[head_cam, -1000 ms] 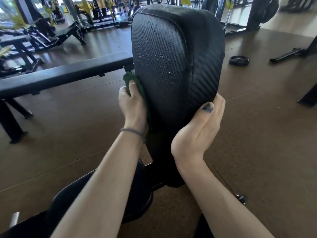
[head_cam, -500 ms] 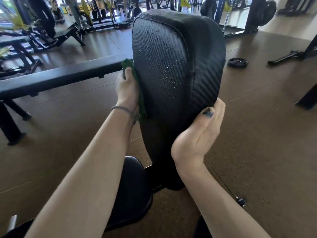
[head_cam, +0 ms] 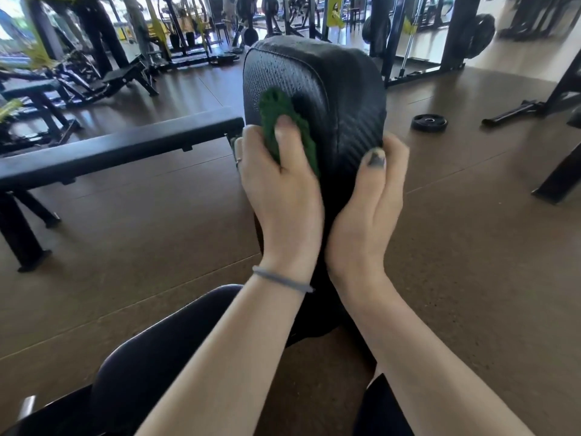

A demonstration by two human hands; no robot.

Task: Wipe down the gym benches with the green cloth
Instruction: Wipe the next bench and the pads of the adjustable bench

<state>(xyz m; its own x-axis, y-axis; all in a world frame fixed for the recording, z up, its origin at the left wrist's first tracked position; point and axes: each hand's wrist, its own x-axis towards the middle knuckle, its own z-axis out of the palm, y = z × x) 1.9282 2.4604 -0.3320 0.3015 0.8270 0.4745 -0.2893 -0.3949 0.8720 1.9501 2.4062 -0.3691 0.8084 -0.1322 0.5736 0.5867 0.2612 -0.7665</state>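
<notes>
The raised black back pad (head_cam: 339, 89) of the gym bench stands upright in front of me, its textured face towards me. My left hand (head_cam: 279, 196) grips the green cloth (head_cam: 283, 121) and presses it against the pad's front face, thumb on the cloth. My right hand (head_cam: 371, 202) holds the pad's right edge, thumb on the front and fingers wrapped behind, out of sight. The bench's black seat pad (head_cam: 151, 357) lies below my arms.
A flat black bench (head_cam: 110, 152) stands on the brown floor to the left. A weight plate (head_cam: 429, 122) lies on the floor at the right, beside a black rack foot (head_cam: 515, 111). More machines and racks (head_cam: 157, 42) fill the back.
My left hand has carried the cloth from the pad's left edge round onto its front face. My view has pulled back, so the pad's top sits lower. My right hand keeps its hold.
</notes>
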